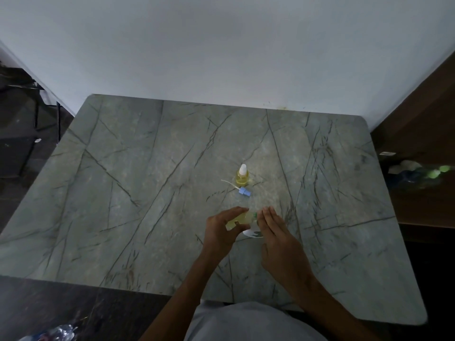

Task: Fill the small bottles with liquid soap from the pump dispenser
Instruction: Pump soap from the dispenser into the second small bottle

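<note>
- The left hand (221,228), low centre of the frame, is curled around a small clear bottle (239,219) of pale yellow liquid, which lies nearly level above the bench (128,183).
- Higher up at centre, a second small bottle (242,177) stands upright, yellow-filled and white-capped.
- Just below it lies a blue pump head (243,191) with a white tube.
- The right hand (275,233) reaches the held bottle's end with straight fingers; whether it is pinching cannot be told.
</note>
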A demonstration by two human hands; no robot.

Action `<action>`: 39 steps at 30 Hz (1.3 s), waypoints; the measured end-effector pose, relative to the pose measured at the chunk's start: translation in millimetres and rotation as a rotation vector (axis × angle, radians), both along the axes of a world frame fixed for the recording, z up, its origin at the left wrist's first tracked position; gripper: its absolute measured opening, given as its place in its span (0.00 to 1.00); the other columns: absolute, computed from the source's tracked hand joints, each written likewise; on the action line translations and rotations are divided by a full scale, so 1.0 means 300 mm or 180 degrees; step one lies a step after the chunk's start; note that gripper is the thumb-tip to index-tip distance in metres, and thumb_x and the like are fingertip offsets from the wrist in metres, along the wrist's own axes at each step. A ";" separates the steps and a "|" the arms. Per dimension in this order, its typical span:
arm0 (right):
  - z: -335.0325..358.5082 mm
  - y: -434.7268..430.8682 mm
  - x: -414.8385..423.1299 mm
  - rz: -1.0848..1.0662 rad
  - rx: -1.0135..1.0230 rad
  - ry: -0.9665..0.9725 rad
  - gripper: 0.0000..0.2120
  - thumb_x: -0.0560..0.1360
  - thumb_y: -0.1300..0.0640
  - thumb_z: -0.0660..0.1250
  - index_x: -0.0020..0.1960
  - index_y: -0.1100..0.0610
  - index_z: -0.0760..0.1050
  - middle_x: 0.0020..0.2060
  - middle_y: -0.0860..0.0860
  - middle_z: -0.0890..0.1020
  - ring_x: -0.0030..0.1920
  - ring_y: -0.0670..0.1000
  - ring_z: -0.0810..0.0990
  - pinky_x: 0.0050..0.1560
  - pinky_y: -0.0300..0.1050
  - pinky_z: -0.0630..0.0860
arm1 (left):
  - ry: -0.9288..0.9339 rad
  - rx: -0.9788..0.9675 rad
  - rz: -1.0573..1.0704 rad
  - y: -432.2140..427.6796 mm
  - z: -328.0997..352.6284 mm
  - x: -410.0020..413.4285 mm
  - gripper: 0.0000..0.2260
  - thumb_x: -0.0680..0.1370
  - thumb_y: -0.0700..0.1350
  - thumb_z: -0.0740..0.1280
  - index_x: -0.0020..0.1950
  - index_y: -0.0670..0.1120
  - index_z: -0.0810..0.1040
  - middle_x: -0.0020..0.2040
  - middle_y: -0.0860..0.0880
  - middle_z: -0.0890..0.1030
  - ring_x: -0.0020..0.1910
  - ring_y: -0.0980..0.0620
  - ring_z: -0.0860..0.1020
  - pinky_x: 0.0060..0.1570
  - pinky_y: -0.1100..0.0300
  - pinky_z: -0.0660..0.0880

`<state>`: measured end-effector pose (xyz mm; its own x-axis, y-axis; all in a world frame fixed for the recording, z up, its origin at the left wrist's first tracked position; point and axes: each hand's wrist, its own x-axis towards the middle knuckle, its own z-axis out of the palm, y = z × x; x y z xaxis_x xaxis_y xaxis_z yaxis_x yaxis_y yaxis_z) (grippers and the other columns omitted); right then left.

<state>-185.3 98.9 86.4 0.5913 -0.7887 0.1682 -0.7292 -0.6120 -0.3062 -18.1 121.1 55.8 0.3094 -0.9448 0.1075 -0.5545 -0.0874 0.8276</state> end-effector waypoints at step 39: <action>-0.023 -0.010 0.006 -0.0029 0.0119 0.0060 0.27 0.70 0.69 0.51 0.67 0.68 0.72 0.66 0.63 0.75 0.67 0.61 0.73 0.52 0.51 0.82 | 0.0665 0.0413 0.0230 -0.015 -0.021 -0.011 0.19 0.65 0.45 0.80 0.55 0.51 0.83 0.51 0.56 0.84 0.50 0.65 0.80 0.50 0.71 0.75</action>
